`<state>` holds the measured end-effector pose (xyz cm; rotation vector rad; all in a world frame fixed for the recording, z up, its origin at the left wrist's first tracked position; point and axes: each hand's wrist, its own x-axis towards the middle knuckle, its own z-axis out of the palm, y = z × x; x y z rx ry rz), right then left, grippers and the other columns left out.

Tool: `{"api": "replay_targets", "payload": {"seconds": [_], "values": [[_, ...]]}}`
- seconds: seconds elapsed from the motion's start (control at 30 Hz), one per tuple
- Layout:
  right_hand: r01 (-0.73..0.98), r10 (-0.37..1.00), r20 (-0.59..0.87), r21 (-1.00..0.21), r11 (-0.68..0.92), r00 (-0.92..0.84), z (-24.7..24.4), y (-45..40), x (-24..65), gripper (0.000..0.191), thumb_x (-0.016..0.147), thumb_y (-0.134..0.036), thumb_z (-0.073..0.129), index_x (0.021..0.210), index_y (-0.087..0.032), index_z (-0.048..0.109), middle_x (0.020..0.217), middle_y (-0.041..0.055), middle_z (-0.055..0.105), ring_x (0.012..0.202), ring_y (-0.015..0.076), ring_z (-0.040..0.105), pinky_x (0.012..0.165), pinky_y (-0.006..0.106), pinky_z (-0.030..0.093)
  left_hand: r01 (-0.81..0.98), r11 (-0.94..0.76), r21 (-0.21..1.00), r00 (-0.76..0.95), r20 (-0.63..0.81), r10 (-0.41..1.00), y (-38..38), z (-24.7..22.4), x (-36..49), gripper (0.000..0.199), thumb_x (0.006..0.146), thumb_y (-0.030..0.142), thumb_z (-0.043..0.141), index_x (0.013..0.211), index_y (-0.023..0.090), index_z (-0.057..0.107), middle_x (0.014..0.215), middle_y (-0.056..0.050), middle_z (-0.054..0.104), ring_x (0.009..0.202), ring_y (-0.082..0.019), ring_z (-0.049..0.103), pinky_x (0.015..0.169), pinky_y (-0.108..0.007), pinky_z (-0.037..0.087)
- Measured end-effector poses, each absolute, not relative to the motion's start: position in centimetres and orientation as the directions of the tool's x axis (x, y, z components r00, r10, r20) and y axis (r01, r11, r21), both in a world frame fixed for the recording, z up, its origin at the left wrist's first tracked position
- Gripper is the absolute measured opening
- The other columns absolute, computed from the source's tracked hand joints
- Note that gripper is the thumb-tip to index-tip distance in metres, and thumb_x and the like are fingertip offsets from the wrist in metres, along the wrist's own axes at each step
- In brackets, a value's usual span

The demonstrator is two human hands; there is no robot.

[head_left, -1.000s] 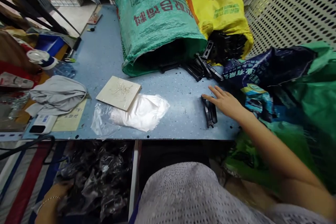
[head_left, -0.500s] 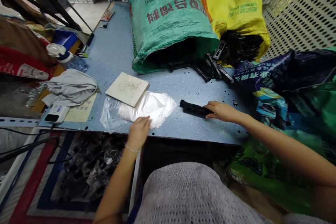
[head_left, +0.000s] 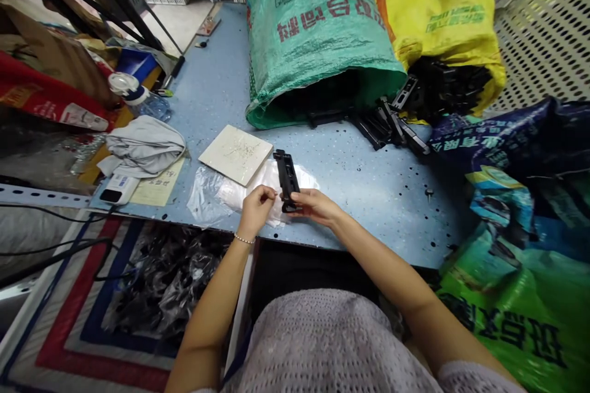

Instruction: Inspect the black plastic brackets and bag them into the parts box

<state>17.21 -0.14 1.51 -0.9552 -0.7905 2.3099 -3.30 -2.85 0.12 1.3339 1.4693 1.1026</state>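
My right hand (head_left: pixel 316 205) grips the near end of a long black plastic part (head_left: pixel 287 175), which is held up over a clear plastic bag (head_left: pixel 207 193). Close to its left side, my left hand (head_left: pixel 259 207) is pinched, thumb against fingertips; anything between them is too small to make out. The bag lies flat near the table's front edge, with something pale in it. A square cream tile (head_left: pixel 236 153) with many tiny bits scattered on top rests partly on the bag.
A green woven sack (head_left: pixel 322 31) lies with its mouth toward me, beside a yellow sack (head_left: pixel 452 18). Several black parts (head_left: pixel 380 126) spill out there. To the left are a grey cloth (head_left: pixel 142 146), a white device (head_left: pixel 118 189) and a bottle (head_left: pixel 142 98). Green bags (head_left: pixel 520 295) crowd the right.
My right hand has brought the black part leftward from the table and turned it lengthwise away from me. My left hand has lifted off the bag and come beside the part.
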Motion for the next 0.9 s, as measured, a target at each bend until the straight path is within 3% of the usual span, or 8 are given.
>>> {"api": "replay_targets", "payload": {"seconds": [0.13, 0.27, 0.37, 0.43, 0.53, 0.63, 0.73, 0.9], "values": [[-0.139, 0.797, -0.441, -0.834, -0.534, -0.414, 1.3, -0.4, 18.2, 0.043, 0.067, -0.042, 0.084, 0.099, -0.015, 0.072, 0.097, 0.0078, 0.073, 0.089, 0.0202, 0.068, 0.083, 0.037, 0.056, 0.714, -0.144, 0.685, 0.014, 0.192, 0.981, -3.2, 0.5, -4.4, 0.031, 0.081, 0.004, 0.045, 0.093, 0.015, 0.071, 0.109, -0.013, 0.069, 0.11, -0.026, 0.062, 0.105, -0.049, 0.046], [0.205, 0.738, -0.314, -0.949, -0.238, -0.597, 2.7, -1.9, 21.3, 0.045, 0.072, -0.041, 0.081, 0.111, -0.02, 0.072, 0.11, 0.0077, 0.072, 0.101, 0.0251, 0.065, 0.092, 0.041, 0.05, 0.74, -0.186, 0.647, 0.077, 0.194, 0.978, -2.9, 0.3, -5.8, 0.052, 0.083, 0.003, 0.044, 0.131, 0.013, 0.06, 0.135, -0.015, 0.059, 0.128, -0.026, 0.056, 0.112, -0.045, 0.044], [0.424, 0.704, -0.306, -0.906, -0.009, -0.641, 3.1, -2.5, 21.3, 0.041, 0.071, -0.041, 0.081, 0.105, -0.02, 0.074, 0.103, 0.007, 0.072, 0.097, 0.0261, 0.064, 0.088, 0.04, 0.049, 0.732, -0.257, 0.631, 0.113, 0.26, 0.959, -3.5, 0.2, -6.1, 0.063, 0.086, 0.003, 0.044, 0.148, 0.017, 0.043, 0.148, -0.014, 0.048, 0.138, -0.024, 0.047, 0.115, -0.042, 0.042], [0.41, 0.658, -0.383, -0.904, -0.122, -0.648, 2.5, -2.4, 20.5, 0.035, 0.074, -0.044, 0.078, 0.094, -0.017, 0.073, 0.09, 0.0058, 0.071, 0.087, 0.0231, 0.065, 0.082, 0.038, 0.051, 0.754, -0.346, 0.559, 0.166, 0.347, 0.923, -4.6, 0.2, -5.9, 0.068, 0.089, 0.003, 0.042, 0.154, 0.02, 0.032, 0.153, -0.014, 0.043, 0.142, -0.024, 0.042, 0.116, -0.042, 0.041], [0.169, 0.497, -0.481, -0.819, -0.548, -0.722, 1.3, -2.2, 18.9, 0.045, 0.071, -0.05, 0.08, 0.093, -0.012, 0.069, 0.087, 0.0069, 0.069, 0.083, 0.0201, 0.066, 0.078, 0.036, 0.056, 0.726, -0.519, 0.452, 0.319, 0.448, 0.836, -7.0, 0.0, -4.7, 0.072, 0.091, 0.001, 0.039, 0.157, 0.023, 0.021, 0.155, -0.015, 0.039, 0.144, -0.024, 0.039, 0.115, -0.042, 0.042], [-0.081, 0.488, -0.436, -0.677, -0.731, -0.756, 0.6, -2.5, 17.7, 0.056, 0.07, -0.053, 0.08, 0.106, -0.013, 0.063, 0.097, 0.0093, 0.067, 0.092, 0.0206, 0.066, 0.08, 0.037, 0.059, 0.641, -0.582, 0.5, 0.397, 0.433, 0.809, -9.5, 0.2, -3.1, 0.074, 0.091, 0.0, 0.038, 0.158, 0.023, 0.016, 0.156, -0.015, 0.038, 0.144, -0.023, 0.038, 0.114, -0.04, 0.044], [-0.06, 0.664, -0.445, -0.804, -0.592, -0.601, 0.6, -3.8, 16.6, 0.066, 0.073, -0.045, 0.079, 0.126, -0.019, 0.049, 0.087, 0.0028, 0.065, 0.083, 0.0195, 0.066, 0.076, 0.038, 0.059, 0.586, -0.557, 0.589, 0.407, 0.381, 0.83, -11.1, 0.6, -2.4, 0.075, 0.09, 0.0, 0.038, 0.158, 0.023, 0.017, 0.155, -0.014, 0.039, 0.144, -0.023, 0.04, 0.115, -0.042, 0.044], [0.325, 0.905, -0.242, -0.937, -0.125, -0.35, 1.3, -7.3, 15.0, 0.078, 0.081, -0.033, 0.072, 0.144, -0.02, 0.028, 0.091, 0.0033, 0.068, 0.084, 0.0215, 0.067, 0.085, 0.043, 0.054, 0.626, -0.538, 0.565, 0.455, 0.296, 0.84, -11.9, 0.8, -3.4, 0.077, 0.086, 0.003, 0.046, 0.157, 0.023, 0.021, 0.152, -0.014, 0.043, 0.138, -0.025, 0.047, 0.111, -0.044, 0.047]]}}
